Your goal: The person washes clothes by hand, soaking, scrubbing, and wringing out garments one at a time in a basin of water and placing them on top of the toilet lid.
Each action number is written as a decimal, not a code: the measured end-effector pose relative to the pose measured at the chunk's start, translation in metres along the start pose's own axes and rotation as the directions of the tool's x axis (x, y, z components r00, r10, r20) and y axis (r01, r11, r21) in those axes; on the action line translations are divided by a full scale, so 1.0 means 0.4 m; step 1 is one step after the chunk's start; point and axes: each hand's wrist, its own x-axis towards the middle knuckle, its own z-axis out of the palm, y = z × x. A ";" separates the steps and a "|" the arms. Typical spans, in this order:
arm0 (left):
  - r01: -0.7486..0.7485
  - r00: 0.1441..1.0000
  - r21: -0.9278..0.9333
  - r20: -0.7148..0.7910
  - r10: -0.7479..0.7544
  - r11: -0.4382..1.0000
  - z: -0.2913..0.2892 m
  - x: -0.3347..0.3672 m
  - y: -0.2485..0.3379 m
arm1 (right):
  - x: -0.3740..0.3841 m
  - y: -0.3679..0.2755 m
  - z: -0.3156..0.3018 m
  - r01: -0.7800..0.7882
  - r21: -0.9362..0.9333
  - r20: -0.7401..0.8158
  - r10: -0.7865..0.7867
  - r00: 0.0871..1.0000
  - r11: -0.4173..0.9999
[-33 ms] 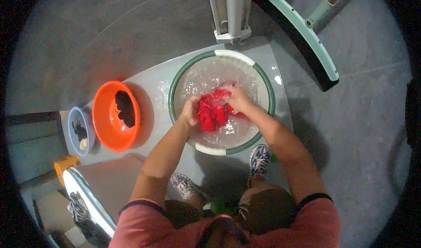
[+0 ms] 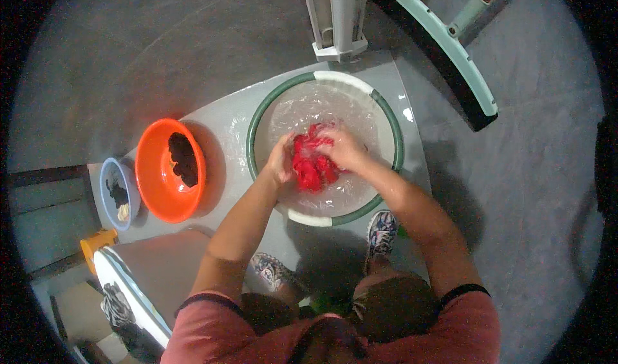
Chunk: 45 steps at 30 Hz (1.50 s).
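Observation:
A wet red cloth (image 2: pixel 311 175) lies bunched in a round basin (image 2: pixel 250 146) with a green and white rim, among rippling, splashing water. At the cloth's left side my left hand (image 2: pixel 280 159) curls against it, fingers partly hidden behind the folds. My right hand (image 2: pixel 345 149) grips the cloth from the upper right, its fingers blurred and wet. Both hands work close together near the basin's middle.
To the left stand an orange basin (image 2: pixel 145 190) with dark cloth (image 2: pixel 184 161) and a small blue basin (image 2: pixel 107 200). A grey-white container (image 2: pixel 161 251) sits lower left. Beyond the basin are a pale upright post (image 2: pixel 341 23) and a green floor squeegee (image 2: pixel 444 39).
My right hand has shifted slightly left with the red cloth, which is bunched more tightly. The strip of red once showing under my right wrist is gone from sight. My left hand has barely moved.

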 end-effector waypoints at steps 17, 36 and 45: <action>-0.125 0.992 0.452 0.045 0.118 0.883 0.031 -0.006 -0.102 | 0.111 0.106 -0.065 -0.211 -0.175 -0.064 0.202 0.977 0.962; -0.117 0.953 0.021 0.283 0.107 0.993 -0.018 0.030 -0.012 | -0.040 -0.203 0.028 0.223 0.017 -0.158 -0.218 0.963 0.975; -0.114 0.993 0.183 0.009 0.114 0.977 0.108 -0.043 -0.070 | 0.092 -0.022 0.016 0.282 -0.119 -0.406 -0.306 0.861 0.952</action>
